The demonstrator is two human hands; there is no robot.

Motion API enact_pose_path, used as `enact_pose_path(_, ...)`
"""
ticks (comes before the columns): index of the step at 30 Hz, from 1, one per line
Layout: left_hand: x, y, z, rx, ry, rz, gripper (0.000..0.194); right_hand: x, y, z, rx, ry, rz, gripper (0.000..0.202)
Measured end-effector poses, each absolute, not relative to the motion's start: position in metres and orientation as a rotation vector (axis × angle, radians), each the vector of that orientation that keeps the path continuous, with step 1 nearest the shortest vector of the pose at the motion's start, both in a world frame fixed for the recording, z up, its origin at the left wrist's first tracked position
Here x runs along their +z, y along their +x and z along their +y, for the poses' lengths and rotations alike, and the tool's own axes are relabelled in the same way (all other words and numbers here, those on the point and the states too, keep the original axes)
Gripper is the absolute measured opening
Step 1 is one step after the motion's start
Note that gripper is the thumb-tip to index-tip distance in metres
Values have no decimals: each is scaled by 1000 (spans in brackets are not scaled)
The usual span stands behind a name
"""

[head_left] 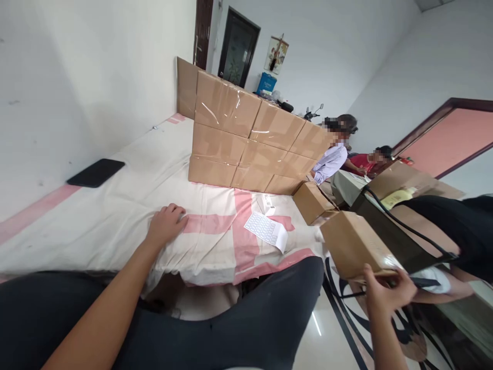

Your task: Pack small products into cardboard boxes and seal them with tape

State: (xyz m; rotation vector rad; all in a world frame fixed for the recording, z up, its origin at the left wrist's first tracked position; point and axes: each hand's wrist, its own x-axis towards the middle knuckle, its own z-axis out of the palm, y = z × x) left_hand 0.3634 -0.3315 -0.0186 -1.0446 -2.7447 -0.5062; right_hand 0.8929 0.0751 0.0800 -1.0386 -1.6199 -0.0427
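Observation:
My left hand rests on the cloth-covered table, its fingers curled in. Something small and greyish shows at its fingertips, too small to name. Out to the right, my right hand grips the near end of a closed cardboard box, which is tilted and held off the table's right edge. Between the hands, a sheet of labels lies on the cloth, one end curling up. A small white box sits just behind the sheet.
Stacked taped cartons form a wall at the table's back. Another cardboard box stands at the right corner. A black phone-like slab lies at left. A chair with someone seated is close on the right; two people work farther back.

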Motion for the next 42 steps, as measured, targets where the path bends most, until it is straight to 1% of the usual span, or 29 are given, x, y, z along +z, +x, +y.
enact_pose_path(2,-16,366,-332,-483,-1049,-2741,38,65,865,91,-53,-1059,-1675,79)
enact_pose_path(4,-14,368,-332,-464,-1043,-2750,38,55,838,106,3,-1073,-1724,80)
enact_pose_path(7,-15,368,-332,-439,-1040,-2770,38,52,815,123,58,-1108,-1807,87)
enact_pose_path(11,-15,367,-331,-421,-1058,-2756,36,54,812,136,45,-1149,-1888,94)
enact_pose_path(22,-14,370,-331,-381,-1051,-2723,37,53,786,157,-2,-1236,-1940,85)
enact_pose_path(28,-17,369,-331,-382,-1036,-2734,34,60,755,167,9,-1433,-1981,81)
enact_pose_path(42,-15,370,-331,-343,-1041,-2733,35,81,700,197,42,-1700,-2108,101)
